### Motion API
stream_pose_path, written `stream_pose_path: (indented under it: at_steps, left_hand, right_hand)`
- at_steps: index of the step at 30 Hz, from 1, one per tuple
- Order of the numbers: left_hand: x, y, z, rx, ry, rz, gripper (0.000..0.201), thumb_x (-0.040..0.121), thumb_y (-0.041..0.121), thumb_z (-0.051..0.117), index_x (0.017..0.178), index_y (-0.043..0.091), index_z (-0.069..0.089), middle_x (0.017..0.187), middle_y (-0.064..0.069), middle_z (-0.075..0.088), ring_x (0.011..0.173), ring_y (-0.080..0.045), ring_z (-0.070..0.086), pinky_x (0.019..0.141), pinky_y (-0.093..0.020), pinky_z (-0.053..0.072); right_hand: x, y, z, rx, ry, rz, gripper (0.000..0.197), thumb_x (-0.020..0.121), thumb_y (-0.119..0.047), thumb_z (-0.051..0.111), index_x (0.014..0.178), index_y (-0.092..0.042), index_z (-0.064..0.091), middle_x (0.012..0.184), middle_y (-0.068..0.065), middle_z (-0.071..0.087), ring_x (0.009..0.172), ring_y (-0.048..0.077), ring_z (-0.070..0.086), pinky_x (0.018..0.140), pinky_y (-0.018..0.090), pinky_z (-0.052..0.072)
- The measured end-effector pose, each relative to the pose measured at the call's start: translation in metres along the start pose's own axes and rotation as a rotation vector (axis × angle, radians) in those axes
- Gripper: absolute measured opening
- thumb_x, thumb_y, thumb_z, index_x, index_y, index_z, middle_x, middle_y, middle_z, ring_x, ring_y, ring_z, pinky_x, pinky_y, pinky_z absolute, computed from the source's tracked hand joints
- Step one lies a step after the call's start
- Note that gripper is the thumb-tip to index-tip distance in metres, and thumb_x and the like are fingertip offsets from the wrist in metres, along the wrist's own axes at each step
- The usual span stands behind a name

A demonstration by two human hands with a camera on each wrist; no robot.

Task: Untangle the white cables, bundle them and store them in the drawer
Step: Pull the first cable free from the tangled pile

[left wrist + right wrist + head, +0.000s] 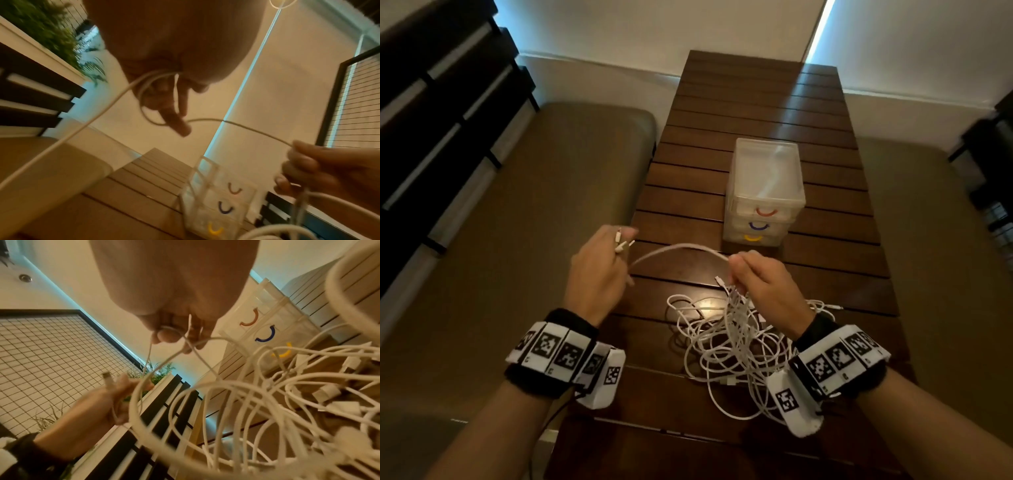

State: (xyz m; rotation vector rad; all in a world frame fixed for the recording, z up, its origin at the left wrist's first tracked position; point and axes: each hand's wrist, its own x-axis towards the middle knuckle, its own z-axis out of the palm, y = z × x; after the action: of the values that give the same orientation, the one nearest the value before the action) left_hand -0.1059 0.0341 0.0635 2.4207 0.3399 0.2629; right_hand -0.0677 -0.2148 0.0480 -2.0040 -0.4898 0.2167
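A tangle of white cables (729, 346) lies on the slatted wooden table (756, 113) in front of me, filling the right wrist view (267, 402). My left hand (599, 270) grips several cable ends, their plugs (621, 240) sticking out above the fingers, with loops of cable around its fingers (168, 100). My right hand (760, 284) pinches cable strands lifted out of the tangle (176, 337). One strand (681, 250) arcs between both hands. A small clear drawer unit (765, 195) with red, blue and yellow handles stands just beyond, all drawers closed.
Olive cushioned benches (534, 222) flank the table on both sides. Dark slatted backrests (438, 120) stand at the far left, and a wire-grid panel (51, 356) shows in the right wrist view. The table beyond the drawer unit runs to a white wall.
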Motion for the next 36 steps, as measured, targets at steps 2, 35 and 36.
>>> stream_pose_path:
  at_steps: [2,35,36]
  left_hand:
    - [-0.01,0.022,-0.002,-0.227,0.037,0.146,0.027,0.104,0.018,0.04,0.119,0.026,0.061,0.111,0.006,0.065,0.062,-0.006,0.064,0.054,-0.011,0.043]
    - [-0.012,0.023,0.002,0.083,-0.133,0.162,0.028,0.099,0.014,0.048,0.115,0.023,0.069,0.114,0.003,0.07,0.107,-0.017,0.063,0.086,-0.033,0.048]
    - [-0.015,0.027,-0.001,0.023,-0.076,0.176,0.027,0.101,0.019,0.046,0.117,0.022,0.068,0.116,0.003,0.069,0.106,-0.015,0.063,0.086,-0.032,0.049]
  right_hand:
    - [0.001,-0.005,0.002,0.044,0.064,-0.034,0.034,0.102,-0.028,0.045,0.076,-0.014,0.064,0.062,0.006,0.051,0.057,0.014,0.048,0.058,0.031,0.04]
    - [0.022,0.016,0.001,-0.51,-0.118,0.055,0.039,0.106,-0.035,0.031,0.083,-0.018,0.059,0.084,0.002,0.067,0.087,0.023,0.059,0.088,0.043,0.044]
    - [0.019,0.015,0.002,-0.609,-0.109,0.028,0.037,0.106,-0.035,0.03,0.083,-0.021,0.056,0.081,0.0,0.064,0.087,0.022,0.055,0.085,0.042,0.042]
